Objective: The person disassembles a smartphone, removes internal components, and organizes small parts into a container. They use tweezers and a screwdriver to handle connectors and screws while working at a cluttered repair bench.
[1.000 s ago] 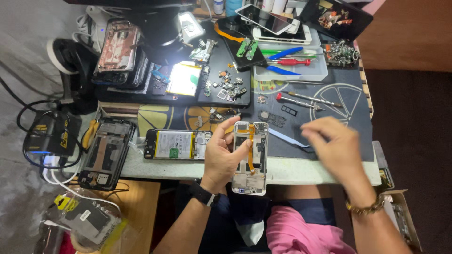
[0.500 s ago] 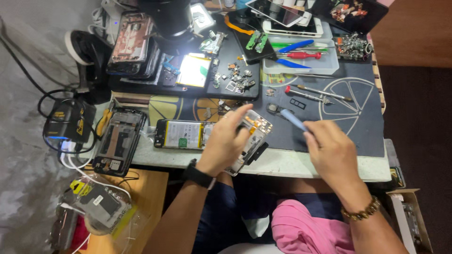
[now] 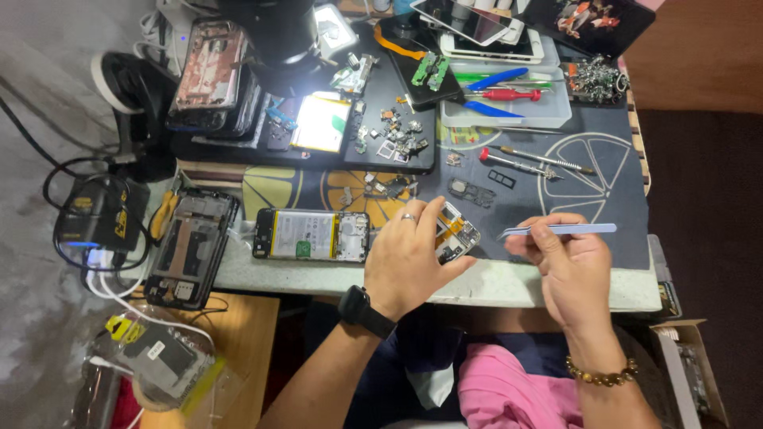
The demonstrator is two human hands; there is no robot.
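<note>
A single head-worn camera looks steeply down from above the person's chest, facing forward over the near edge of the pale worktop (image 3: 493,286). It sits fairly close, so both forearms enter from 6 o'clock: the left hand (image 3: 413,258) lies near frame centre, the right hand (image 3: 568,266) toward 4 o'clock. The dark rubber work mat with a citrus-slice print (image 3: 588,187) fills the area from centre to 2 o'clock. The grey concrete floor (image 3: 40,95) shows along 9 to 10 o'clock, and the black microscope head (image 3: 274,40) cuts in at 12 o'clock. The horizon tilts slightly clockwise. There is no second view to overlap with
</note>
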